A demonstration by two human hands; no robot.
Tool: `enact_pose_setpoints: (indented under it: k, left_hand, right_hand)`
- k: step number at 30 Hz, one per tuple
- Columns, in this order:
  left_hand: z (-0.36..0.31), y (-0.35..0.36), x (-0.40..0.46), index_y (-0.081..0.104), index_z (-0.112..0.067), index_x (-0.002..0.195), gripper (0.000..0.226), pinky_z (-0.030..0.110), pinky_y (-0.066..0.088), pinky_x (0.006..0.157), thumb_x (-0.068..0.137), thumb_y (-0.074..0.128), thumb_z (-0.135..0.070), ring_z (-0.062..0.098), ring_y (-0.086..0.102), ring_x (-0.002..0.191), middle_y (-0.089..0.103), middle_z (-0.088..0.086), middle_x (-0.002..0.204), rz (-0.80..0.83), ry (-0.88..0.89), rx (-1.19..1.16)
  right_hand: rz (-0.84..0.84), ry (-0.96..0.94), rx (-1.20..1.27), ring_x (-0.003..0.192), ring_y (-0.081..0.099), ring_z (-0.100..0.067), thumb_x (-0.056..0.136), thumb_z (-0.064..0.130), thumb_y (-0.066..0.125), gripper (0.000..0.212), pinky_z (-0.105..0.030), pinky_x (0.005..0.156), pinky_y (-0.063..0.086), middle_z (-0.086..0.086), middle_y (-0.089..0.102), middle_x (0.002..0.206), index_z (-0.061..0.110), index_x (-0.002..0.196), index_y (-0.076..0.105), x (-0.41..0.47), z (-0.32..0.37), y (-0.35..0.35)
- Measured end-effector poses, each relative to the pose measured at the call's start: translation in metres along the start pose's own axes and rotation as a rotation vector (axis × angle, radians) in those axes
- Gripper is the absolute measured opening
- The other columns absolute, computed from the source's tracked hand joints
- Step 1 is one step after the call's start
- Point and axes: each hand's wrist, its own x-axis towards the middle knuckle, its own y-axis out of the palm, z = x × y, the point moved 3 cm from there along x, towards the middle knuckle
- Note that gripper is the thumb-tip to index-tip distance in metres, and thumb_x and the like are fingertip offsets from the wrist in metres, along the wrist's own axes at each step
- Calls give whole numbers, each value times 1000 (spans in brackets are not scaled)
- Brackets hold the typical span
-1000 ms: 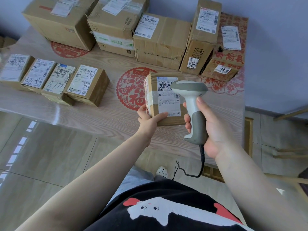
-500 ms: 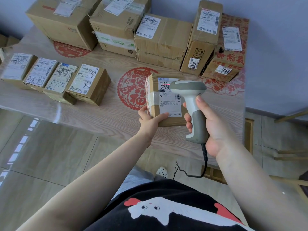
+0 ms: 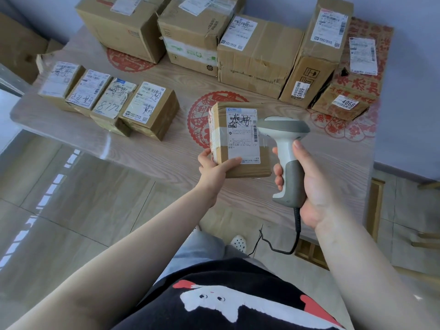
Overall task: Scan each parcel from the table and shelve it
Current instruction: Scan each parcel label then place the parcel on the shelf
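1. I am gripping a parcel (image 3: 238, 141) above the table (image 3: 166, 151) with my left hand (image 3: 214, 171).
2. My right hand (image 3: 307, 184) is clasping the scanner (image 3: 285, 151), aiming at its label.
3. Nine other boxes are waiting; shelving not started.

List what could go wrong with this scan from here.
1. The left hand grips the held parcel only by its lower corner, so it might tip or drop onto the table.
2. The scanner head sits close beside the shipping label, which is scribbled over and partly taped, so the read may fail.
3. The scanner cable hangs in a loop near the person's legs and could snag.
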Motion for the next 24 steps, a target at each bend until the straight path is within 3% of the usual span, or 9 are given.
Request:
enact_pose_setpoints:
  k: [16,24]
  left_hand:
    - [16,-148,-64,30,-35,133,104,43,45,108,45,83,-54,16,55,122,51,-2,136,-292,106,-177]
    - [40,-299,-119,28,-43,127,99,46,44,109,46,83,-54,20,54,124,50,1,136,-440,126,-289]
  right_hand:
    - [123,79,-125,55,51,-9,95,54,49,38,-19,55,44,2,59,68,22,101,70,-21,-48,101]
    - [190,105,-246,55,52,-8,95,53,50,37,-22,62,44,3,59,68,23,98,71,-58,-108,208]
